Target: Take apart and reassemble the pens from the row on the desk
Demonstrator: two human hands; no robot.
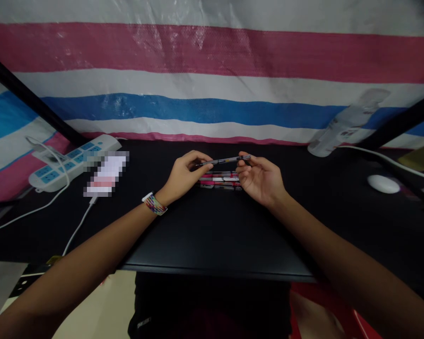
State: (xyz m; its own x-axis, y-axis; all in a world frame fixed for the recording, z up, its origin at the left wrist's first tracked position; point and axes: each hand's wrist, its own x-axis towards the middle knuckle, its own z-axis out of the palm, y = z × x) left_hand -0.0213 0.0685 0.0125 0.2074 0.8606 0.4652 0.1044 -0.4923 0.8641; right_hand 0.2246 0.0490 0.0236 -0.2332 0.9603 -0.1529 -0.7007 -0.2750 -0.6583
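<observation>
A slim pen (228, 160) with a clear, dark barrel is held level between my two hands, just above the black desk. My left hand (188, 172) pinches its left end between thumb and fingers; a colourful woven band (154, 203) circles that wrist. At the pen's other end, my right hand (263, 179) closes thumb and fingertips on it, palm turned partly up. Beneath the held pen lies a small row of several pens (219, 179), some with pink or red parts, side by side on the desk. My hands cover both ends of that row.
On the left are a white power strip (54, 172) with blue sockets and a blurred-out phone (106, 174) on a white cable. A clear bottle (339, 127) stands at the back right, near a white mouse (383, 184). Striped sheeting (212, 110) hangs behind the desk (219, 240).
</observation>
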